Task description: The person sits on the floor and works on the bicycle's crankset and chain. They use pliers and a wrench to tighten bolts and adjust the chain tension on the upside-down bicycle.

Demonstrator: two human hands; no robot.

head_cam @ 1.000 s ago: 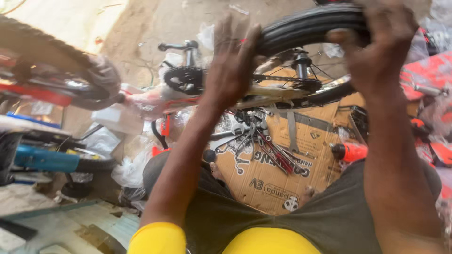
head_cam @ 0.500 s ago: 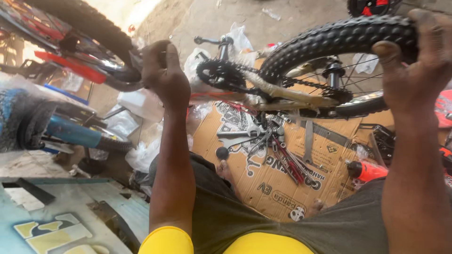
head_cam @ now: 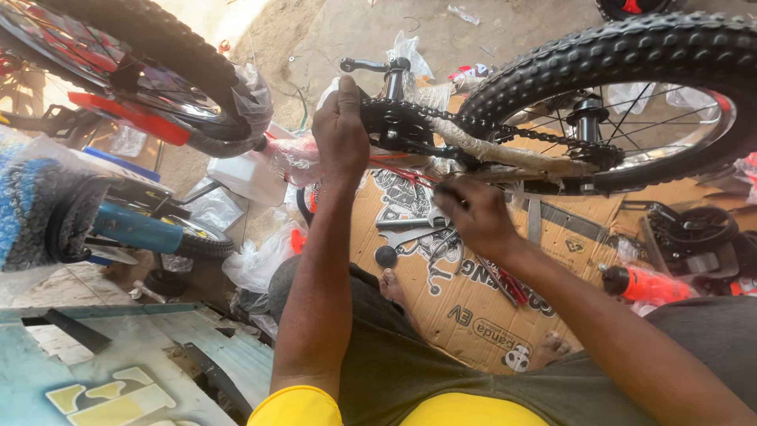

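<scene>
From your head view, your left hand (head_cam: 341, 130) is closed in a fist-like grip just beside the black toothed chainring (head_cam: 396, 126) of the upturned small bicycle; what exactly the fingers wrap is hidden, though they press against the frame where it is wrapped in clear plastic. Your right hand (head_cam: 477, 214) sits lower and to the right, fingers curled together under the plastic-wrapped chainstay (head_cam: 505, 150), touching it; I cannot tell whether it pinches a small part. The two hands are apart, the chainring between them. The black chain (head_cam: 544, 136) runs from the chainring to the hub of the knobby black rear tyre (head_cam: 631, 47), which arches over the upper right. A black crank arm with pedal stub (head_cam: 371, 65) sticks up above your left hand. Below your hands lies a flattened brown cardboard sheet (head_cam: 465, 308) on the floor, with silver spanners (head_cam: 414, 229) and a red-handled tool (head_cam: 509, 284) on it. An orange-red bottle-shaped part (head_cam: 643, 282) lies to the right. A second bicycle wheel with red mudguard (head_cam: 134, 71) leans at the upper left, above a blue frame tube (head_cam: 134, 229)
</scene>
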